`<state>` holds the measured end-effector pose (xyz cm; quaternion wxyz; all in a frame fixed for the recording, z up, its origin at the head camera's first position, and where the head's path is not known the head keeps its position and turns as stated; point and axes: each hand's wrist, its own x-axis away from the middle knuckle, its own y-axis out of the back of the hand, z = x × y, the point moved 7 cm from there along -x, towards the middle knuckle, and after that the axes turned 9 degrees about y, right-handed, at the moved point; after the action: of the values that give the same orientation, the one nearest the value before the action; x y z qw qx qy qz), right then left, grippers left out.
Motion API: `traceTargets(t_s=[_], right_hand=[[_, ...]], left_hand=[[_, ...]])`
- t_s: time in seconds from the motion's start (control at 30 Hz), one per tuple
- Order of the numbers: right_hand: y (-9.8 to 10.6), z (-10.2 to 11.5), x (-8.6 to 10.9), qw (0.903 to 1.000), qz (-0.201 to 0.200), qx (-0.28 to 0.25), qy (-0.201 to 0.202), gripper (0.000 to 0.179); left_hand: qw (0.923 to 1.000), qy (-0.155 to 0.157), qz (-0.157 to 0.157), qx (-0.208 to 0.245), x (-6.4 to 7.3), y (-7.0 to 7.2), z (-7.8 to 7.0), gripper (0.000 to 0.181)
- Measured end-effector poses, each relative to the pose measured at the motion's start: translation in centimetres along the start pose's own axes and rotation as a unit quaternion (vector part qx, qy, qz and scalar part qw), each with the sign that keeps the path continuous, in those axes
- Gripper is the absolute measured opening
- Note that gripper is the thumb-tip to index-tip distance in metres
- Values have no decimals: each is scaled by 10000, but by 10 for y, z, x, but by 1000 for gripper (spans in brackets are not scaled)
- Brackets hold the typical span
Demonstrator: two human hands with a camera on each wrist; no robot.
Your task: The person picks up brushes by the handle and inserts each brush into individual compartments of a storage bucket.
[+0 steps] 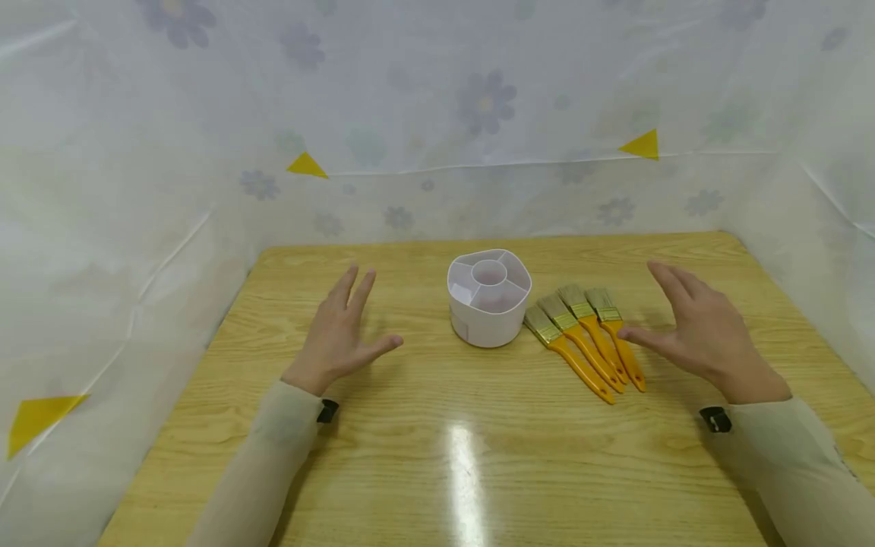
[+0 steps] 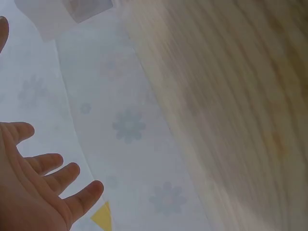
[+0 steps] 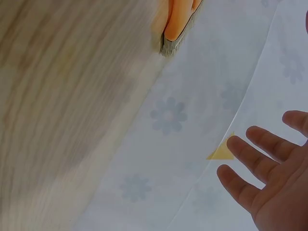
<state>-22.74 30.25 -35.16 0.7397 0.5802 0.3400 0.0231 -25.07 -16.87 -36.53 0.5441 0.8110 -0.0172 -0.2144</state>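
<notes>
Four brushes (image 1: 593, 359) near your spread, empty right hand (image 1: 714, 334) should feel light, stiff; pinch their handles (image 1: 584, 372). Your left hand (image 1: 335, 334) likewise spreads empty.

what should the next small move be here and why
I'd probably lower the right grip onto the rightmost orange-handled flat paintbrush: the grip looks empty and is nearest that brush, while the rounded white plastic divided holder stands upright, no brush inside.

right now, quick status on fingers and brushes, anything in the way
Left fingers spread, holding nothing. Right fingers same, near brushes. Four brushes lying on table. White container between left fingers and brushes.
</notes>
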Motion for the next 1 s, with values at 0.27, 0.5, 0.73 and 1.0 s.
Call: traceTargets(t_s=[0.27,0.5,0.73,1.0], right_hand=[[-1,6,-1,10000,-43,-66,-5,112],[0,9,-1,9999,-13,-152,-9,110],[-4,10,0,9979,385,-414,-329,105],[-13,12,0,9909,775,-933,-580,101]], left_hand=[[9999,-32,-65,107,1,-4,-1,104],[9995,-42,-113,279,1,-3,-5,102],[9966,79,77,817,1,-4,-12,99],[9931,219,215,1129,1,-7,-18,95]])
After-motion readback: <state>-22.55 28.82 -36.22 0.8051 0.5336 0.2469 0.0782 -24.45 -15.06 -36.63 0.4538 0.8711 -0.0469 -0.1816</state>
